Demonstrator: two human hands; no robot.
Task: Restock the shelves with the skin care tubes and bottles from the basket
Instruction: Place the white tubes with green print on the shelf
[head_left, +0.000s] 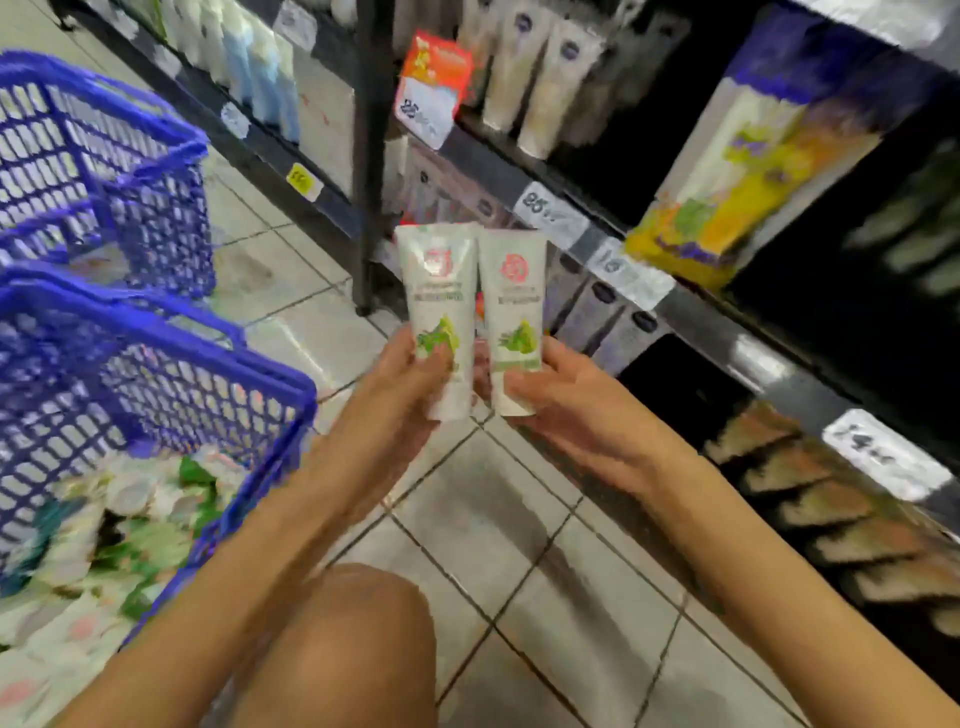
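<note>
Pale floor tiles (493, 519) run down a shop aisle, with dark shelves (701, 312) on the right and two blue baskets on the left. The nearer basket (156, 322) holds a heap of tubes and bottles; the farther basket (104, 93) is too blurred to read.

Between basket and shelves, the left hand (402, 387) has its grip clamped on the left tube (441, 291), and the right hand (563, 402) has its grip clamped on the right tube (514, 291). Both tubes are white with green print. They stand upright side by side, almost touching, and are held by their lower ends.

The step looks like carrying this pair to its place. I would first find the row of the same tubes, checking the price labels (545, 210) along the shelf edge, since the blur hides any match. I would then set down one tube at a time, print facing out, holding it low so the neighbouring stock is not toppled.
</note>
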